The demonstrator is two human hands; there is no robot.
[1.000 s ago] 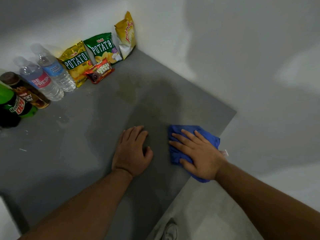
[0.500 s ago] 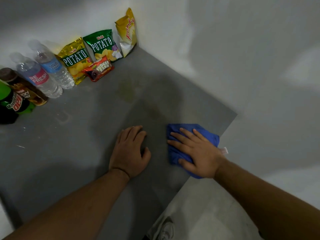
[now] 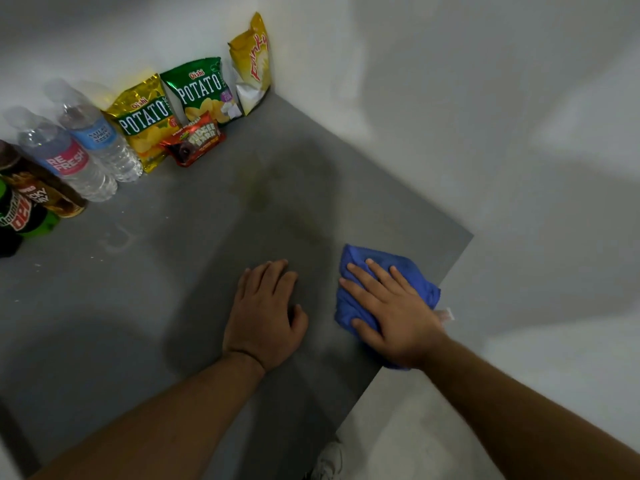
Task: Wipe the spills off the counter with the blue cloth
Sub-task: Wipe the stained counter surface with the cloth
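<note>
Now — grey counter (image 3: 166,278), faint stain (image 3: 260,192), white walls (image 3: 450,116) | right fingers (image 3: 367,283) flat on blue cloth (image 3: 414,277) | left fingers (image 3: 273,276) relaxed

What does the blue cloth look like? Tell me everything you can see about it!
The blue cloth is a deep blue, soft-looking rag, bunched up rather than spread flat. It lies on the grey counter at its front right edge and seems to reach just past that edge. The right hand presses flat on top of it, fingers spread, hiding its middle. A small white tag pokes out beside the wrist. Nothing else touches it.
</note>
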